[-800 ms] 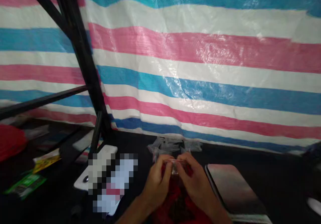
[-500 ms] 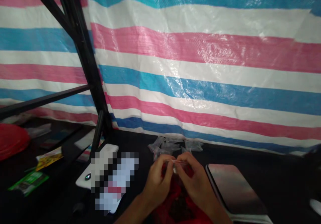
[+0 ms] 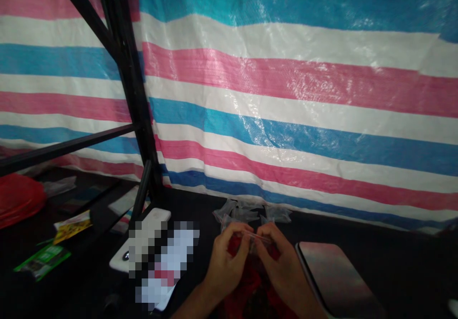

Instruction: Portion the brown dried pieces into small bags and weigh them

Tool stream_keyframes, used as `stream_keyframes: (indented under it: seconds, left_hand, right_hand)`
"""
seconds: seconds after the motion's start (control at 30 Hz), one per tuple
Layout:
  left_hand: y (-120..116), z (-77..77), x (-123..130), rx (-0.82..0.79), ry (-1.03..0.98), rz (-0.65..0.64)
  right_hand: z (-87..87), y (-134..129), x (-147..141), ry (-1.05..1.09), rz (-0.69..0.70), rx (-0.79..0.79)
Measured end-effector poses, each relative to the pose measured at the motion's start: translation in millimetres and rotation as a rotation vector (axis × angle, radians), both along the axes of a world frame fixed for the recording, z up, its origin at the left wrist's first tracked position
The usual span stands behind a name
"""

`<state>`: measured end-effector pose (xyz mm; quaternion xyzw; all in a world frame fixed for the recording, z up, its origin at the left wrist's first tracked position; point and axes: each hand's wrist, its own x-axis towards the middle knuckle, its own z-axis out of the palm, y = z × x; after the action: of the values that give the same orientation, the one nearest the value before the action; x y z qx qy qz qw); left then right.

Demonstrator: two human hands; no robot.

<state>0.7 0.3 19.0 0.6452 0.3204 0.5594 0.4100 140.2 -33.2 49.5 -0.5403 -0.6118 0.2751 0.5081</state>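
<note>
The view has tilted up slightly. My left hand (image 3: 227,262) and right hand (image 3: 282,273) keep a narrow grip on a clear plastic bag (image 3: 255,238) above red material (image 3: 246,285), mid-surface (image 3: 404,252); slack fingers could drop it.

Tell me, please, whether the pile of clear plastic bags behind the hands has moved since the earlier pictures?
No, it has not: the pile keeps the same place relative to the flat dark panel to its right; only the camera view has shifted.

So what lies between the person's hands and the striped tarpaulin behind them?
The head view shows a loose heap of clear plastic bags on the black surface, just beyond the left hand and right hand, which pinch another clear bag.
</note>
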Motion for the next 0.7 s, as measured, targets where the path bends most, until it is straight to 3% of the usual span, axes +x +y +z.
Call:
stream_keyframes:
  seconds: [0.23,0.7]
  left_hand:
    - [0,1.3,-2,0.206,0.02,0.019]
    - [1,-0.5,-2,0.194,0.056,0.09]
  right_hand:
    - [-6.1,-1,-2,-0.003,0.039,-0.022]
    - [6.6,-1,0,-0.04,0.019,-0.001]
